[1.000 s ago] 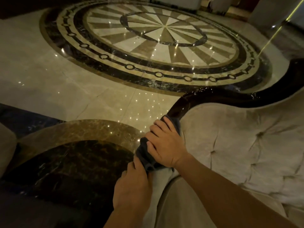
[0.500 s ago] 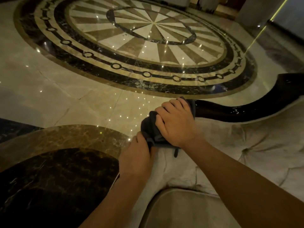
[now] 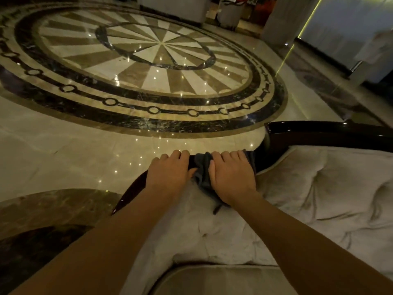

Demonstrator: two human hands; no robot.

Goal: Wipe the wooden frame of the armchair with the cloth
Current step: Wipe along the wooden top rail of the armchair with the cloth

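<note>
The armchair's dark glossy wooden frame [image 3: 319,133] curves along the top of the tufted pale backrest [image 3: 308,199]. A dark grey cloth [image 3: 203,169] lies bunched on the frame's top edge. My right hand [image 3: 231,177] presses down on the cloth, fingers curled over the far side of the frame. My left hand [image 3: 168,173] rests right beside it on the frame, fingers over the edge, thumb touching the cloth. The stretch of frame under both hands is hidden.
Behind the chair spreads a polished marble floor with a large round starburst inlay [image 3: 148,52]. A dark round marble inlay [image 3: 42,231] lies at lower left. Pale furniture [image 3: 174,7] and a lit wall panel [image 3: 340,22] stand at the far side.
Both hands and the cloth have slid rightward and up along the frame's curve. My left hand has come up level with the right. The view has swung to show more of the frame on the right.
</note>
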